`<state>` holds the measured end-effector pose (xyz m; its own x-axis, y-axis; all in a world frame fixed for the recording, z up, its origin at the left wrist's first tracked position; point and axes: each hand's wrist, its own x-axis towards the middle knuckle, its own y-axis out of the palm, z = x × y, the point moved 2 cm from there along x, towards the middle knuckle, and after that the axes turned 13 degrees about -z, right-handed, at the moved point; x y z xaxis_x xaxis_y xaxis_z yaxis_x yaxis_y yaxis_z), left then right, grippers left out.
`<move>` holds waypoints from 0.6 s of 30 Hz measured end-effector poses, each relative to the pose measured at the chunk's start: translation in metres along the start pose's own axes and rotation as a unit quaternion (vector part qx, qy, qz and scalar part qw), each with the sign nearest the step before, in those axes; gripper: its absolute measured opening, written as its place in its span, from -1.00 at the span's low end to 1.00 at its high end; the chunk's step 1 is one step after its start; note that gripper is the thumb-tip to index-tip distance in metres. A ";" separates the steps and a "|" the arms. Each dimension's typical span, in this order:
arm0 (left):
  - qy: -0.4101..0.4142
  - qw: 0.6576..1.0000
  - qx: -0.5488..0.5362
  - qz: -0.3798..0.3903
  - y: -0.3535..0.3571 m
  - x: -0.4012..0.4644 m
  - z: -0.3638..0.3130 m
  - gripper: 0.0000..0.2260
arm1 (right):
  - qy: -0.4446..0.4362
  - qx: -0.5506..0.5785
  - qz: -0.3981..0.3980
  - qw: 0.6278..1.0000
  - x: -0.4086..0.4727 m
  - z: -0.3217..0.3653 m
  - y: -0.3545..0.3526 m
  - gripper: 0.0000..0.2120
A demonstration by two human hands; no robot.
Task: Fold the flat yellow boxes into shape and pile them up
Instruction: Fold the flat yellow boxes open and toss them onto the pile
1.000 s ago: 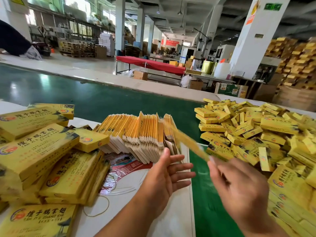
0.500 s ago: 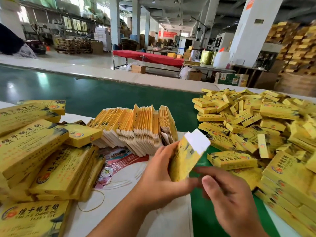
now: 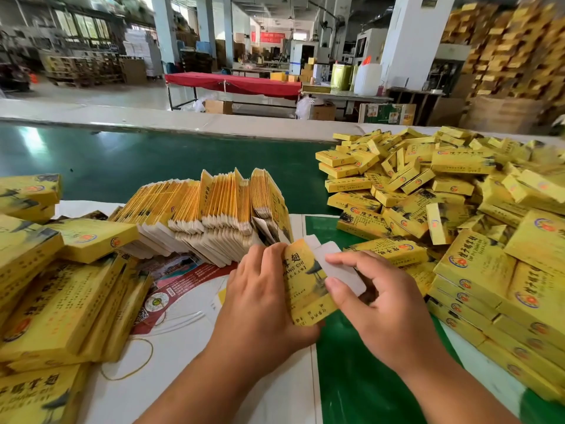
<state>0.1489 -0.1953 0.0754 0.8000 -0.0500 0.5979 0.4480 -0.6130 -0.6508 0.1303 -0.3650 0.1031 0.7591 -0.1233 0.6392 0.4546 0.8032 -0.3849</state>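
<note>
The left hand point(image 3: 263, 289) grips a yellow box point(image 3: 305, 289). The right hand point(image 3: 379, 304) pinches its white flap point(image 3: 339, 267), beside folded boxes point(image 3: 428, 191) heaped on the counter point(image 3: 183, 377).

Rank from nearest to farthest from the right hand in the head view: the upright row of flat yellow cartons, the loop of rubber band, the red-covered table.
1. Upright row of flat yellow cartons, just left, ahead of the right hand.
2. Loop of rubber band, far left on white sheet.
3. Red-covered table, across the floor.

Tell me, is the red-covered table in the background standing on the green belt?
No, the red-covered table stands on the factory floor, beyond the far edge of the green belt.
</note>
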 end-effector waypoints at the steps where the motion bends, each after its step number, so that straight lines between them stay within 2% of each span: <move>1: -0.003 1.000 0.004 -0.005 0.000 0.000 -0.001 -0.15 | 0.016 0.004 0.013 1.000 -0.001 0.001 0.000 -0.73; 9: 0.024 0.997 0.067 -0.023 0.001 -0.002 -0.006 -0.20 | 0.109 0.040 0.063 0.991 -0.005 0.003 0.003 -0.80; 18: 0.000 0.999 0.046 -0.002 -0.001 -0.001 -0.007 -0.23 | 0.048 -0.045 0.143 0.988 0.004 -0.001 -0.010 -0.73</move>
<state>0.1444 -0.1999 0.0789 0.7989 -0.0473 0.5996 0.4857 -0.5374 -0.6894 0.1299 -0.3741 0.1088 0.9012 0.0436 0.4311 0.2507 0.7591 -0.6008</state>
